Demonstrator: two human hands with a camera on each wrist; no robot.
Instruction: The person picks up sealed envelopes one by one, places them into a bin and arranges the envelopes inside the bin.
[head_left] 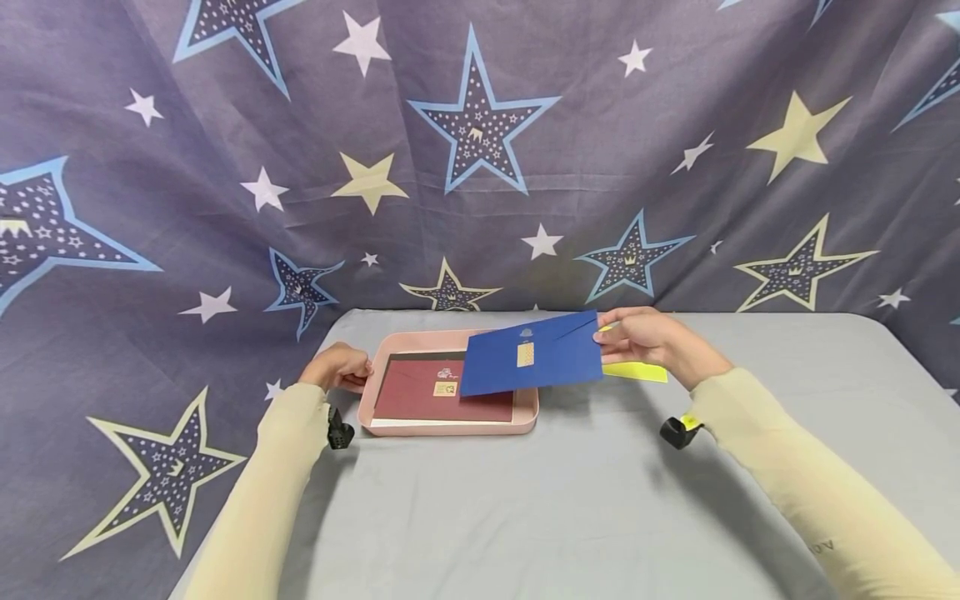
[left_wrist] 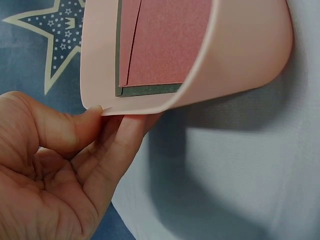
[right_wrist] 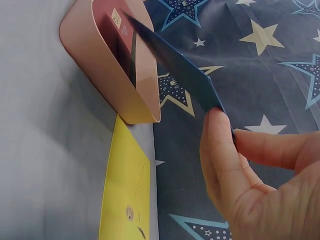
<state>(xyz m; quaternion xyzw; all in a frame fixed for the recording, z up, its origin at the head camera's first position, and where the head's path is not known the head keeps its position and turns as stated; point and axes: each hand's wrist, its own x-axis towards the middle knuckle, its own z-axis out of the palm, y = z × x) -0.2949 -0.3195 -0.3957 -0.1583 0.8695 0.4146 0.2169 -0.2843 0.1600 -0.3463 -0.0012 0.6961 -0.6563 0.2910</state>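
My left hand [head_left: 339, 367] pinches the left rim of a pink tray [head_left: 450, 429], thumb above and fingers beneath in the left wrist view. Inside the tray lies a dark red envelope [head_left: 416, 392] with a small gold label, on top of a dark green one [left_wrist: 150, 90]. My right hand [head_left: 637, 337] pinches the right edge of a blue envelope [head_left: 562, 358], which is held tilted, its left part over the tray. In the right wrist view the blue envelope [right_wrist: 180, 67] appears nearly edge-on between thumb and fingers. A yellow envelope [right_wrist: 127, 175] lies right of the tray, partly hidden by the right hand in the head view.
The tray stands on a table with a light grey cloth [head_left: 495, 508]. Behind the table and along its left side hangs a dark curtain [head_left: 420, 225] with star prints. Both wrists wear a small black camera [head_left: 678, 432].
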